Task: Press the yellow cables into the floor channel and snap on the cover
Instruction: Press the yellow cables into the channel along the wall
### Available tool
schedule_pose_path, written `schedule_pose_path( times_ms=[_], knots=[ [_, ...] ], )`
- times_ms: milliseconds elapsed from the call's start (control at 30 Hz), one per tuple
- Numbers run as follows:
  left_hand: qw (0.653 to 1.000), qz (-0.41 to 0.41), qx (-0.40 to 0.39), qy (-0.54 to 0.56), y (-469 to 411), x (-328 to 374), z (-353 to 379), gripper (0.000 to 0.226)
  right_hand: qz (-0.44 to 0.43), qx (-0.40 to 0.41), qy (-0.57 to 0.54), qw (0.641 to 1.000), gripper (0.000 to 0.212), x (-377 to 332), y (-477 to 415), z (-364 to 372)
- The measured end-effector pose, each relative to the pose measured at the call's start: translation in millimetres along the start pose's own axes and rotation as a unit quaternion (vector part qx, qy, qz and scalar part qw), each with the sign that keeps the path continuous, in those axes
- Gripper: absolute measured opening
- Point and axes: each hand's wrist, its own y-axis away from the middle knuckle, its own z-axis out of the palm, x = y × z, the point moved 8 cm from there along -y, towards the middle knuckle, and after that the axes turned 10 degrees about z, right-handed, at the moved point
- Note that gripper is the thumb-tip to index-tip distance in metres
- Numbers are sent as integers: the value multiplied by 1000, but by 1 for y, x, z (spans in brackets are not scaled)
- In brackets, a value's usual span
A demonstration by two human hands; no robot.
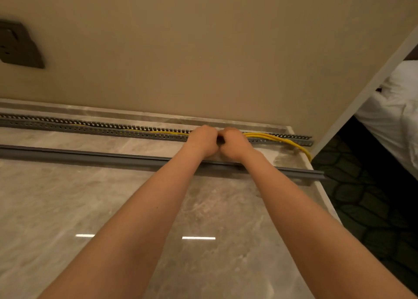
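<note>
Along the floor's far edge, yellow cables [267, 136] were pressed into the channel [95, 127] by both hands, left hand [202, 140] and right hand [234, 142] clenched on them; springy slack could be popped out, blocking the cover [90, 155].

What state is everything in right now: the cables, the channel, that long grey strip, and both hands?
Yellow cables: partly laid in the channel, right end spilling out past its end.
Floor channel: open, no cover on it.
Cover: lying loose on the floor, nearer than the channel, not yet fitted.
Left hand: curled, pressing at the channel.
Right hand: curled, pressing beside the left.
Wall socket: nothing plugged in.
</note>
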Motion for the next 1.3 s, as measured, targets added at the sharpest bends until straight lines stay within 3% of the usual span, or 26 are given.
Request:
schedule_pose_path(
  times_ms=[100, 233, 433, 533, 667, 733, 800, 933, 1033, 1300],
  knots=[
    [1000, -17, 0, -13, -1, -3, 2, 33, -15, 33, -21, 999, 42, 15, 3, -9],
    [999, -42, -17, -31, -5, 2, 3, 32, -8, 96, 51, 994, 37, 41, 10, -18],
    [994, -68, -37, -71, -8, 8, 6, 33, 0, 56, 67, 996, 38, 45, 8, -16],
    [996, -50, -8, -73, -11, 17, 2, 34, -2, 33, 77, 997, 34, 44, 4, -20],
    [998, 1, 54, 32, -20, 44, 5, 37, 2, 15, -25, 1000, 32, 54, 3, -20],
    [997, 7, 57, 58, -22, 51, 10, 41, 11, -5, -139, 990, 32, 60, 4, -25],
    [997, 6, 52, 57, -24, 53, 13, 45, 28, 14, -180, 983, 32, 72, 6, -36],
    [998, 7, 41, 51, -24, 53, 13, 60, 27, 106, -39, 993, 30, 100, 13, -50],
    [997, 15, 42, 56, -25, 54, 12, 66, 63, 135, -51, 988, 29, 124, 19, -51],
    [999, 37, 7, 31, -27, 58, 14, 47, 54, 128, -8, 990, 23, 126, 15, -52]
  ],
)
